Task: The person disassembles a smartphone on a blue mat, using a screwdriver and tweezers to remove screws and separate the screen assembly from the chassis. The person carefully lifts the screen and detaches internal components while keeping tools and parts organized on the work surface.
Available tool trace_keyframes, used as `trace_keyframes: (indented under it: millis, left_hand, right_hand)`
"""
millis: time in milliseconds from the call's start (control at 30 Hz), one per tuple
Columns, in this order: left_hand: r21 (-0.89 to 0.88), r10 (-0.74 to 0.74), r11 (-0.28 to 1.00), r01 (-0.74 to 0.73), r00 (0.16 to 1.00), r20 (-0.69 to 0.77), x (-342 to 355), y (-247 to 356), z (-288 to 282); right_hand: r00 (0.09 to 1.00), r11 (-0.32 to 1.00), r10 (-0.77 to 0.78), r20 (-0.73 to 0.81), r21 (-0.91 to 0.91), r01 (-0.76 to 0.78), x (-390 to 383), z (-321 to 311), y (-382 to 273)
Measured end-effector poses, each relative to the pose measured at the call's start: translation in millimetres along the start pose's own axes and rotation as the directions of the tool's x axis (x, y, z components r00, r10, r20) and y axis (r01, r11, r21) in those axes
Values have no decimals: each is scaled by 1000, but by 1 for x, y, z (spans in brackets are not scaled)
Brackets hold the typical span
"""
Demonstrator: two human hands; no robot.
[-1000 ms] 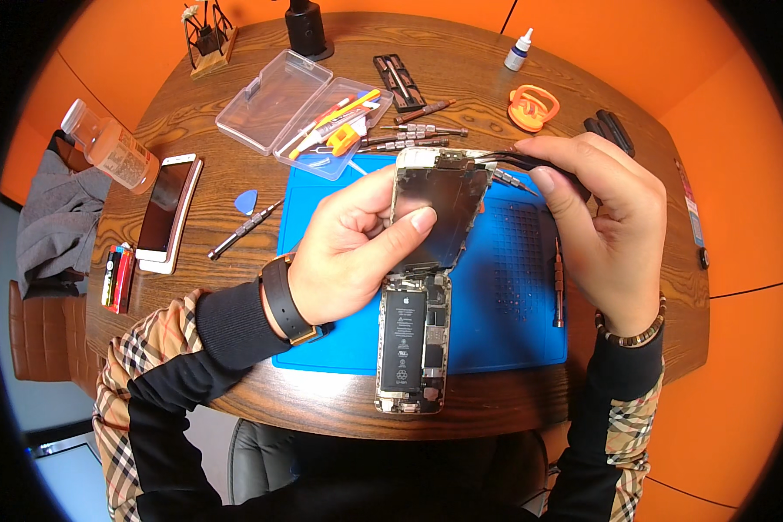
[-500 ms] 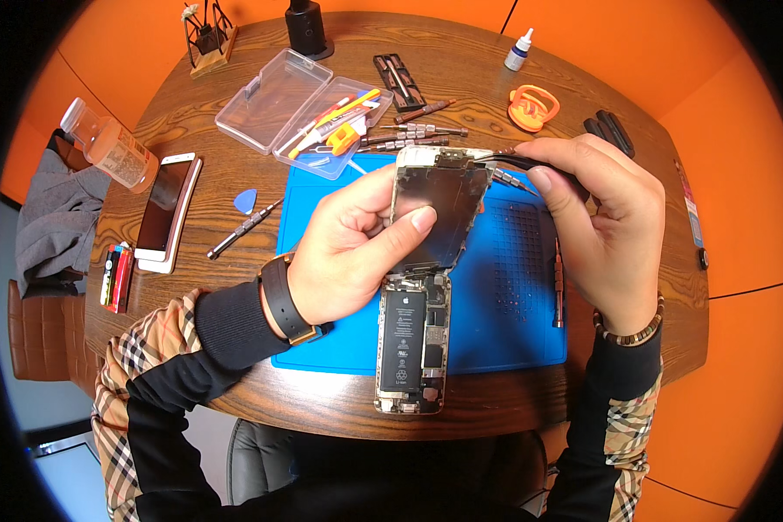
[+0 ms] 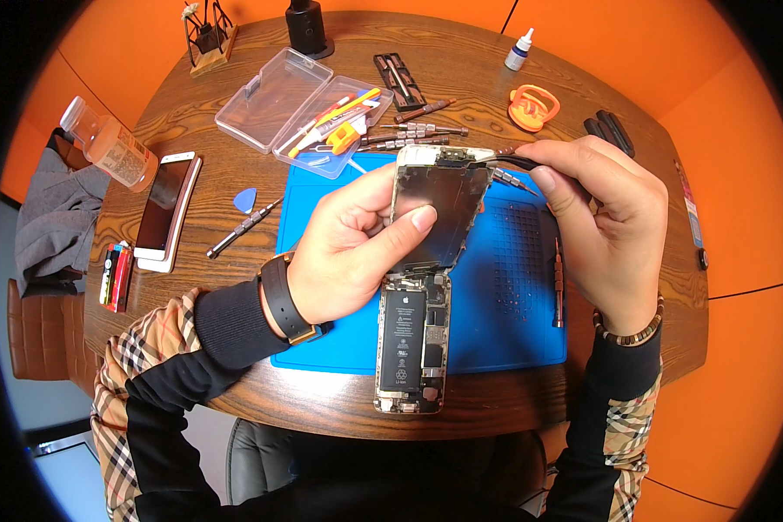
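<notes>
Black battery (image 3: 402, 344) is lying in the opened phone body (image 3: 436, 352) at lower centre. Mid-frame, the left hand (image 3: 348, 244) is clasping the raised screen (image 3: 451, 209) by its left side. The right hand (image 3: 609, 200) is pinching tweezers (image 3: 520, 160), their tips reaching the screen's top right edge; whether those are closed, I cannot tell. Fine work there seems to be going on, next calling for a steady screen.

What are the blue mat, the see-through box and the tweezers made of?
The mat looks like rubber or silicone: dull, even blue, with a grid pattern. The box seems to be shiny, clear plastic, because the table shows through its lid. The tweezers in the right hand are probably metal, thin and dark, though plastic could look similar.
</notes>
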State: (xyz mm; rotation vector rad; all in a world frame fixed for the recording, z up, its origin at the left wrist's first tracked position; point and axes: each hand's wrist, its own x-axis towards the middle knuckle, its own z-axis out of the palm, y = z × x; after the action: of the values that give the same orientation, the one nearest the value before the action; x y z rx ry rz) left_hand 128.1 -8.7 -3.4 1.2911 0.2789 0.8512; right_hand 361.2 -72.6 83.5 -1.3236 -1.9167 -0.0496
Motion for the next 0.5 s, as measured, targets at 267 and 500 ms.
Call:
trace_keyframes:
  millis: [267, 500]
  left_hand:
    - [-4, 6, 1000, -6, 1000, -1, 0, 1, 1]
    - [-4, 2, 1000, -2, 1000, 11, -1, 2, 0]
  right_hand:
    - [1000, 1000, 10, 9, 14, -10, 0, 0, 0]
    - [999, 999, 22, -41, 26, -21, 1, 1, -2]
